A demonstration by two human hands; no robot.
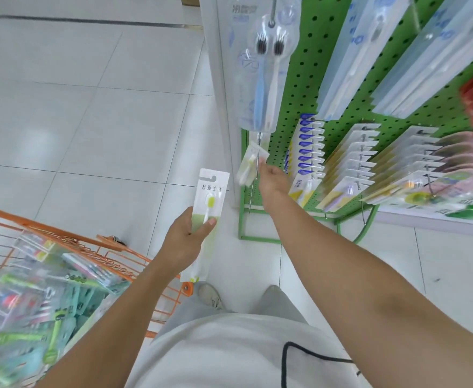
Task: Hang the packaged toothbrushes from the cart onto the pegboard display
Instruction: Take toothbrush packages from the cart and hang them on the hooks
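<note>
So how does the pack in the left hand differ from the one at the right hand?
The left hand grips its toothbrush pack clear of the pegboard; the right hand touches a blurred pack at a peg. The first looks larger. Both look white and yellow-green.

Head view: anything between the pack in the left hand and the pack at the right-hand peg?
Nothing. In the head view only bare white floor tile separates the left hand's pack from the right hand's pack.
</note>
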